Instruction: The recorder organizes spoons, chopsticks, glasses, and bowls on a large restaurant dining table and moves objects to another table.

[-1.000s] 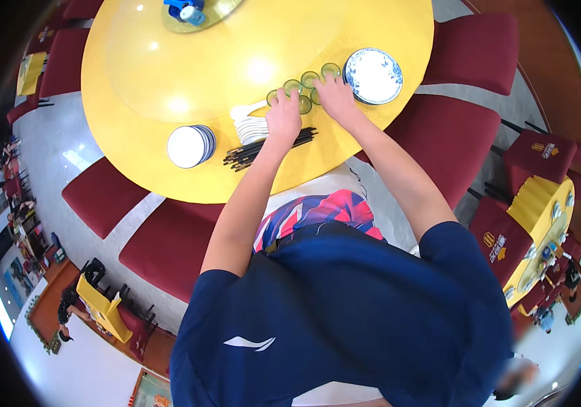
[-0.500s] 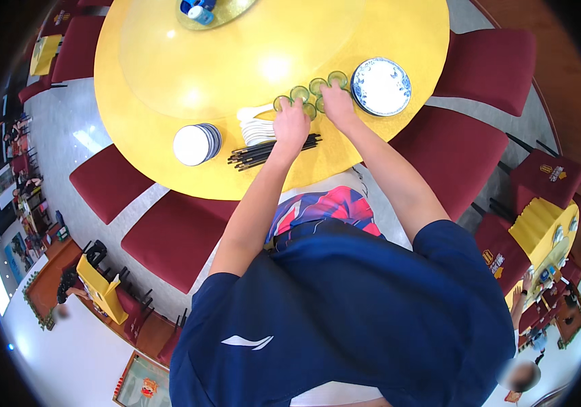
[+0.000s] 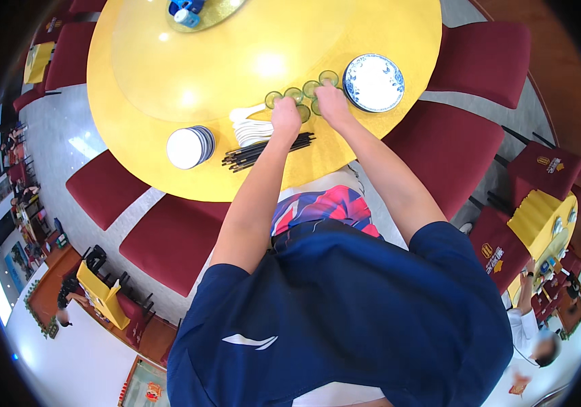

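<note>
Several small green glasses (image 3: 293, 94) stand close together near the edge of a round yellow table. My left hand (image 3: 286, 117) is closed at the left part of this group, its bent fingers down among the glasses. Over the right part, my right hand (image 3: 332, 107) is closed too, fingertips at a glass's rim (image 3: 328, 76). Both palms hide some of the glasses. White spoons (image 3: 253, 130) lie left of my left hand, and a bundle of dark chopsticks (image 3: 256, 157) lies under that wrist. To the right of my right hand sits a stack of blue-patterned white plates (image 3: 374, 83).
A leaning stack of white bowls or small dishes (image 3: 189, 147) stands at the left on the yellow tabletop (image 3: 141, 163). A turntable holds blue items (image 3: 186, 15) at the far side. Dark red chairs (image 3: 440, 152) ring the table. Another person (image 3: 531, 332) is at a table on the right.
The view has shifted slightly, so the table appears a little further left. My hands stay at the glasses with small finger movements. The person at the right has moved further into view.
</note>
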### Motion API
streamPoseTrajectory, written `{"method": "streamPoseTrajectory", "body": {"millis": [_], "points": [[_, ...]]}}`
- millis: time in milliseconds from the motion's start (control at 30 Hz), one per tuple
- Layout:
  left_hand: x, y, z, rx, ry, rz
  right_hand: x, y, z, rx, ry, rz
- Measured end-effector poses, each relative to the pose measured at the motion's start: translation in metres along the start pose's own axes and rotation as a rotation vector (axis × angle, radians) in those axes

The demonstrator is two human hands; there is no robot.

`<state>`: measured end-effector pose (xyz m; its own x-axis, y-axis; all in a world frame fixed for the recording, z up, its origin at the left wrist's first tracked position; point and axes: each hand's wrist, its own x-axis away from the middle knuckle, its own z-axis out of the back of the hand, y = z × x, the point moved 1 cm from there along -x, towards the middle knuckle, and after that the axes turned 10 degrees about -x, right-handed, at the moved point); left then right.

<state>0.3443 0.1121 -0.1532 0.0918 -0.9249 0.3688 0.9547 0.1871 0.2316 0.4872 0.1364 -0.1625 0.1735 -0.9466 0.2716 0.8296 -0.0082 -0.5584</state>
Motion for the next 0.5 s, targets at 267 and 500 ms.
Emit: {"method": "streamPoseTrajectory", "body": {"millis": [267,500], "points": [[0.004,-0.031,0.028,0.521,-0.300,0.192,0.021,0.017,0.007,-0.534,0.039,-0.132],[0.049,-0.088,0.054,1.305,-0.489,0.206,0.068,0.014,0.018,-1.744,-0.217,-0.598]]}}
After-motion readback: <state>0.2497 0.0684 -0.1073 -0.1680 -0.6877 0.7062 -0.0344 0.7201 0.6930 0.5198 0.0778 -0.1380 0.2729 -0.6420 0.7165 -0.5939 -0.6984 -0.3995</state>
